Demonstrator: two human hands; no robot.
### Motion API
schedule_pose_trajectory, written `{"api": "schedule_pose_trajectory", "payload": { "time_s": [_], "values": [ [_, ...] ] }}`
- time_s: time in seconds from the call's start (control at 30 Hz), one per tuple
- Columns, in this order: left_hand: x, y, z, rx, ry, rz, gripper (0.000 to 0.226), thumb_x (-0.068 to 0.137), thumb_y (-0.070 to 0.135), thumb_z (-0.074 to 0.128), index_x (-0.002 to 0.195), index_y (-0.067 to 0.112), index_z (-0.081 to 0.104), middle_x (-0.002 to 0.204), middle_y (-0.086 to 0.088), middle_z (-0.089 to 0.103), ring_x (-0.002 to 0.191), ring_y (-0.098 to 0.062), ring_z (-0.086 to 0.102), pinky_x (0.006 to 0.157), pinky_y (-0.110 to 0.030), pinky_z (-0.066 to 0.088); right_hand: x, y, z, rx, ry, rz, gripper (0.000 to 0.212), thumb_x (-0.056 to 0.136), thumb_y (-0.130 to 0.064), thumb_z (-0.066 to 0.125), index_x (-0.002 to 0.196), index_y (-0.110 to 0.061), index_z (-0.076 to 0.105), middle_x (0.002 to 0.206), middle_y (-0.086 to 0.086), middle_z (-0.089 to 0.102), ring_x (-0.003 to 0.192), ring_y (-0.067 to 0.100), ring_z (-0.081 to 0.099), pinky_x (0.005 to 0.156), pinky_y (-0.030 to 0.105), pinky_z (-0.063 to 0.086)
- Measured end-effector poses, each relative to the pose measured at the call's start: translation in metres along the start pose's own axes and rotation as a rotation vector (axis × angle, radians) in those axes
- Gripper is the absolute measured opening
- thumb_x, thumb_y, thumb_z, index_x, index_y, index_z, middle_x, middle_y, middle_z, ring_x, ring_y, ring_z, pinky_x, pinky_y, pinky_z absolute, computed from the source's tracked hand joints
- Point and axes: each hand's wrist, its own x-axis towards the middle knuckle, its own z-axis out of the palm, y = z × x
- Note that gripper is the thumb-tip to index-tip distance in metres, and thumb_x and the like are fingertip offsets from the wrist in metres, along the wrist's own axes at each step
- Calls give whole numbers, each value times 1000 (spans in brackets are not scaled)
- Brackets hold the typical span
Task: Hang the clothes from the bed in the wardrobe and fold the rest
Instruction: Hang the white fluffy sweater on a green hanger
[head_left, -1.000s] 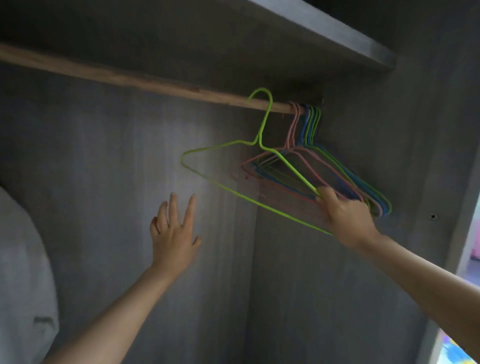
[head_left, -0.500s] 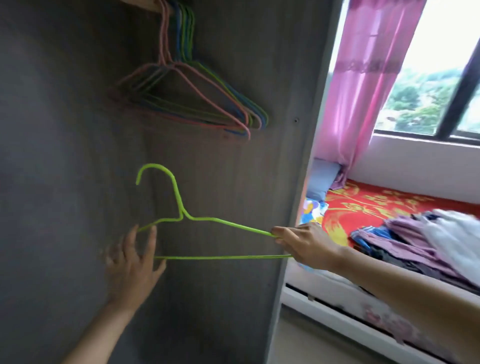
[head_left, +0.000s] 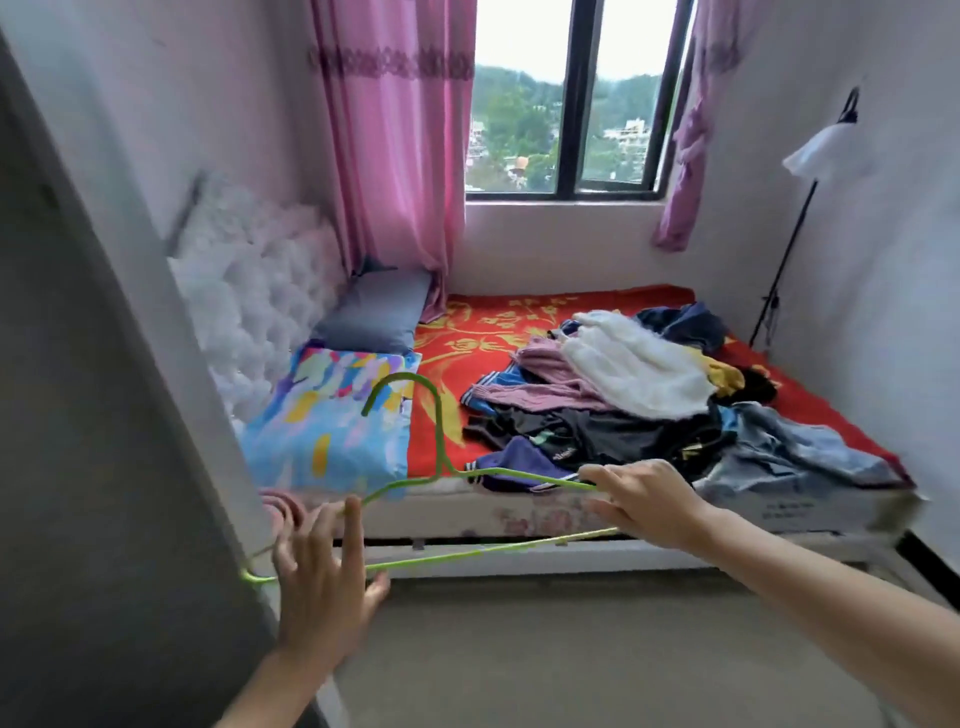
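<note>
Since the step in hand looks to be bringing a hanger to the clothes, items are listed left to right.

1. Wardrobe panel (head_left: 104, 415): grey, upright, far left. Its interior is out of view.
2. Left hand (head_left: 322, 577): back toward the camera, fingers (head_left: 353, 519) straight and spread wide, holding nothing. The hanger's left corner passes behind them. Whether they touch it cannot be told.
3. Patterned pillow (head_left: 332, 421): near-left corner of the bed, just in front of a grey pillow (head_left: 374, 317).
4. Green hanger (head_left: 441, 447): thin wire, empty, held roughly level in the air before the bed's near edge, hook upward.
5. Bed (head_left: 519, 322): red sheet, under the window.
6. Clothes pile (head_left: 623, 395): loose heap on the bed's right half, with a white fluffy garment on top and dark and denim pieces nearer. Nothing appears hung or folded yet.
7. Right hand (head_left: 649, 504): fingers curled round the hanger's right end. It is the only sure grip on the hanger.

Handling note (judgement): keep the right hand's grip and let the free left hand lift one garment from the top of the heap, not drag one from beneath. Feed each hanger arm in through the neck opening. Keep the hook clear of the fluffy knit, which would likely snag. Thin wire may flex under the denim, so heavier pieces are probably better folded.
</note>
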Motion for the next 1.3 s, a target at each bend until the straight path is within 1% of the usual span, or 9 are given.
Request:
{"api": "schedule_pose_trajectory", "payload": {
  "time_s": [0.17, 0.3, 0.57, 0.63, 0.73, 0.9, 1.0, 1.2, 1.3],
  "values": [
    [43, 127, 69, -123, -111, 183, 145, 12, 38, 93, 134, 1, 25, 112, -21, 42, 101, -34, 43, 75, -64, 47, -110, 78, -22, -14, -29, 239, 36, 98, -42, 30, 92, -14, 52, 56, -4, 63, 41, 18, 58, 32, 18, 35],
    [67, 201, 100, -185, -182, 331, 132, 17, 36, 93, 130, -1, 35, 114, -18, 42, 103, -32, 44, 80, -63, 46, -162, 99, -28, -41, -74, 421, 34, 100, -44, 22, 93, -17, 42, 52, -4, 61, 38, 16, 57, 28, 18, 33],
    [98, 280, 154, -212, -225, 592, 120, 20, 41, 89, 124, 5, 42, 112, -15, 40, 105, -29, 43, 81, -56, 49, -197, 132, -3, 19, -164, 729, 41, 93, -51, 34, 94, -15, 55, 52, -3, 60, 48, 21, 60, 41, 22, 32],
    [113, 297, 180, -231, -231, 619, 120, 18, 42, 88, 124, 7, 42, 112, -13, 40, 104, -28, 43, 81, -54, 51, -196, 159, 19, 170, -251, 887, 46, 95, -51, 36, 97, -11, 58, 55, -8, 56, 61, 24, 61, 53, 27, 32],
    [119, 305, 191, -240, -259, 644, 119, 19, 41, 87, 124, 9, 42, 113, -12, 41, 105, -26, 44, 81, -53, 51, -179, 170, 33, 387, -290, 964, 28, 96, -39, 45, 78, -18, 49, 50, -12, 39, 50, 10, 43, 51, 25, 29],
    [171, 320, 263, -256, -261, 622, 116, 24, 41, 87, 126, 9, 42, 116, -14, 43, 105, -27, 45, 91, -47, 37, -140, 248, 73, 773, -234, 1192, 33, 95, -28, 53, 64, -17, 49, 54, -4, 48, 46, 6, 40, 50, 19, 34],
    [219, 336, 309, -281, -316, 623, 119, 25, 42, 89, 128, 10, 40, 120, -15, 42, 107, -28, 45, 90, -46, 34, -125, 308, 95, 841, -259, 1251, 29, 95, -25, 53, 76, -3, 57, 58, 4, 47, 53, 14, 42, 56, 24, 35],
    [296, 382, 367, -319, -391, 617, 145, 29, 45, 91, 148, 18, 12, 127, -23, 51, 114, -35, 53, 93, -51, 38, -128, 401, 119, 851, -173, 1395, 28, 95, -25, 53, 68, -18, 56, 47, -8, 49, 42, 3, 41, 49, 14, 35],
    [316, 413, 387, -363, -415, 611, 147, 32, 44, 91, 150, 17, 7, 129, -23, 44, 118, -34, 47, 89, -52, 47, -158, 439, 128, 765, -89, 1517, 31, 94, -25, 54, 66, -12, 57, 46, -5, 52, 40, 1, 44, 50, 15, 35]
  ]
}}
